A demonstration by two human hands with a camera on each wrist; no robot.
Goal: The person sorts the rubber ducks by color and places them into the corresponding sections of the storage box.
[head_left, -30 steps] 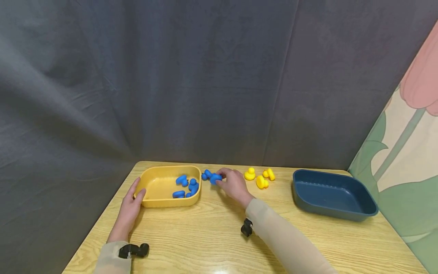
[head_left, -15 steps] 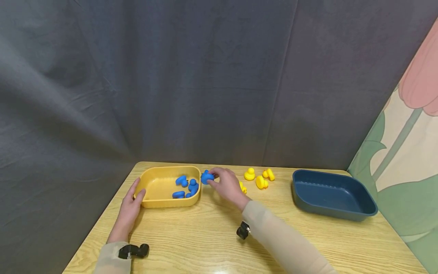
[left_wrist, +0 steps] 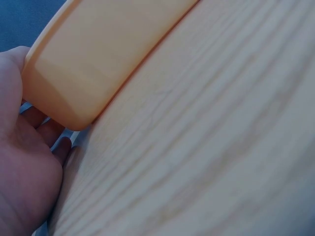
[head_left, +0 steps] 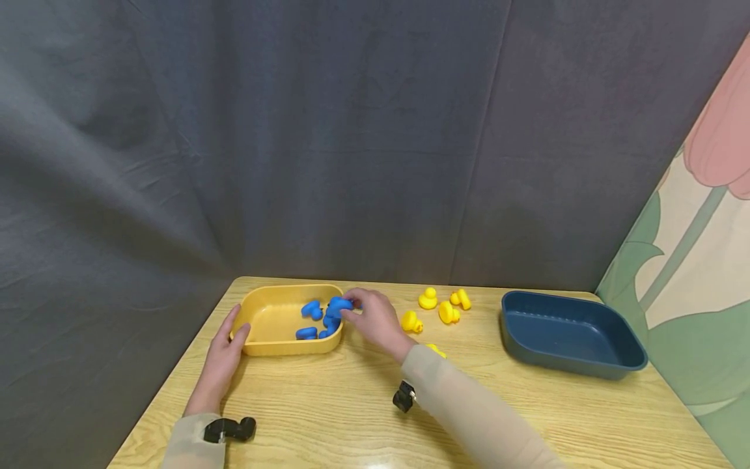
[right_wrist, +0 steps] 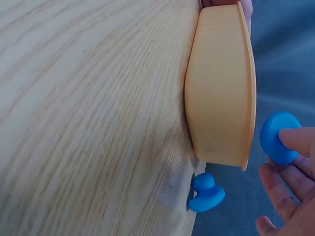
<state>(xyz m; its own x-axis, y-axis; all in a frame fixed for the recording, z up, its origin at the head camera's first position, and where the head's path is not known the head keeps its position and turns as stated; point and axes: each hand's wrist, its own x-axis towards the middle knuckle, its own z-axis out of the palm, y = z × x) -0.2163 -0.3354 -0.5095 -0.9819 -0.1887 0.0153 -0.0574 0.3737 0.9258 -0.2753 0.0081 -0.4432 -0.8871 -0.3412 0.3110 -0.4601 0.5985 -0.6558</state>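
My right hand (head_left: 377, 320) pinches a blue toy duck (head_left: 338, 305) between thumb and fingers, over the right rim of a yellow plastic bin (head_left: 266, 319). In the right wrist view the pinched duck is raised beside the bin's rim, its flat base turned toward the camera. Several other blue ducks (head_left: 311, 308) lie inside the bin, toward its right end. Another blue duck (right_wrist: 205, 193) sits on the table by the bin's right end, mostly hidden behind my right hand in the head view. My left hand (head_left: 221, 358) holds the bin's left end, thumb at the rim, fingers along the outside.
Several yellow ducks (head_left: 428, 299) are scattered on the wooden table (head_left: 328, 410) right of my right hand; one is partly covered by my right sleeve. At the right stands a dark blue bin (head_left: 571, 368) with nothing in it. A grey curtain (head_left: 375, 143) hangs behind the table.
My right hand has moved left with the blue duck, from the table to over the yellow bin's edge. More yellow ducks have come into sight behind it. My left hand stays put.
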